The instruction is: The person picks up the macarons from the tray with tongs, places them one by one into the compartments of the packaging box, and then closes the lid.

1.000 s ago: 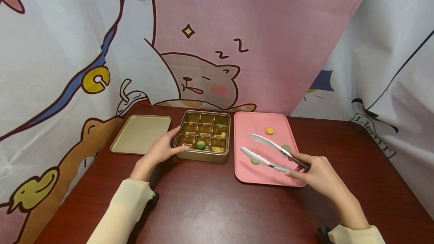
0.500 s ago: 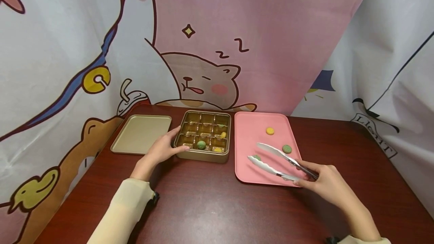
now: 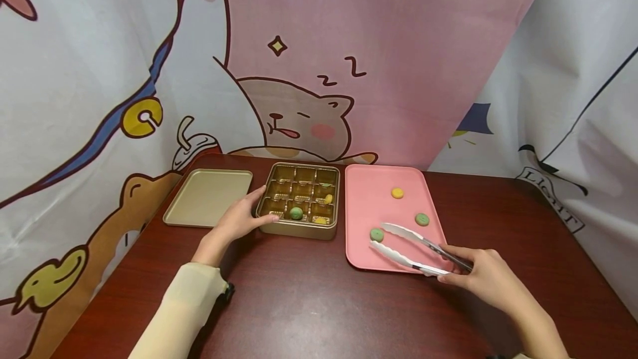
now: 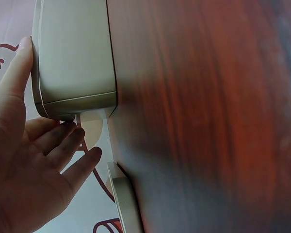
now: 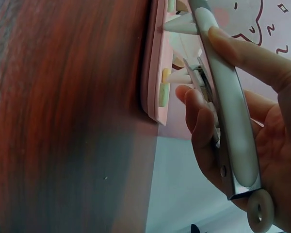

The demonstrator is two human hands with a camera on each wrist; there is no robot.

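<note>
My right hand [image 3: 483,273] grips metal tongs with pale tips [image 3: 396,255], thumb on one arm and fingers on the other. The tongs' arms are spread over the pink tray [image 3: 361,181], their tips beside a green macaron [image 3: 376,235]. Another green macaron [image 3: 422,219] and a yellow macaron [image 3: 397,193] lie farther back on the tray. My left hand [image 3: 238,218] rests at the near left corner of a gold box [image 3: 299,229], thumb on its front rim, fingers along its left side. Several divided cells fill the box; one holds a green macaron [image 3: 296,213], others yellow and green pieces.
A flat gold lid [image 3: 206,195] lies left of the box on the dark red-brown table [image 3: 309,303]. Cartoon-printed cloth [image 3: 399,60] hangs behind and along both sides.
The tongs and my right hand have moved toward me and to the right, uncovering the green macarons on the tray. My left hand and the box have stayed in place.
</note>
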